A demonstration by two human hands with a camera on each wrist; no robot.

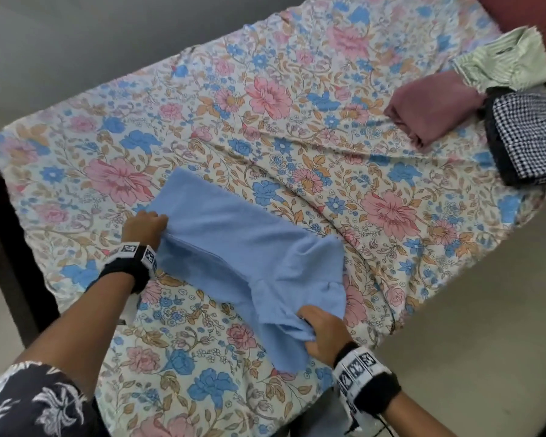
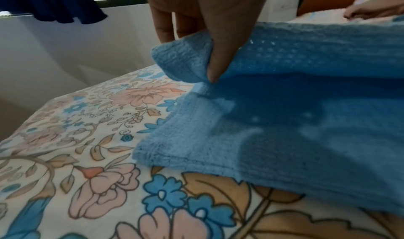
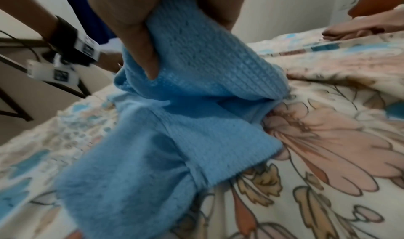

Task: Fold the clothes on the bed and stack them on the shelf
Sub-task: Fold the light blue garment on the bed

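Note:
A light blue knitted garment [image 1: 234, 247] lies half folded on the floral bed sheet [image 1: 265, 115]. My left hand [image 1: 147, 227] pinches its left edge between thumb and fingers; in the left wrist view the blue garment [image 2: 295, 121] bunches under the thumb of the left hand [image 2: 210, 57]. My right hand [image 1: 320, 334] grips a bunched end at the garment's near right. The right wrist view has the blue garment [image 3: 186, 113] hanging from the right hand [image 3: 153, 44], lifted just above the sheet.
At the bed's far right lie a folded maroon garment [image 1: 432, 108], a green striped shirt [image 1: 505, 61] and a black-and-white checked shirt [image 1: 530, 137]. A dark bed frame [image 1: 0, 234] runs along the left. Pale floor [image 1: 486, 326] lies to the right.

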